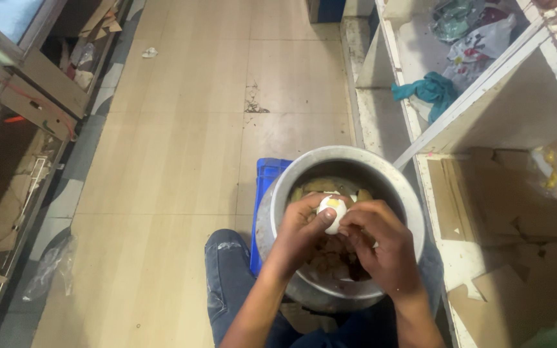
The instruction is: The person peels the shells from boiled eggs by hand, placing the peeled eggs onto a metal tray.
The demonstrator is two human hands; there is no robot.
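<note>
**Both hands on a boiled egg over a metal pot**

Head view, looking down. The left hand [301,229] and right hand [381,241] meet above the mouth of a round metal pot [278,193]. Between them is a boiled egg [332,211], white with a patch of yellow showing at the top. Left hand: fingers curled around the egg from the left, thumb pressed against its side. Right hand: fingertips bunched together and pinching at the egg's right edge. Egg sits above the pot's centre, clear of the rim.

Inside the pot: brownish scraps and pale fragments, too blurred to tell apart. The pot rests beside a blue crate [264,187]. A knee in blue jeans [227,270] shows below the left forearm. To the right, white shelving [420,129] holds a teal cloth [430,90] and flattened cardboard [504,200]. Tiled floor [182,161] to the left.
</note>
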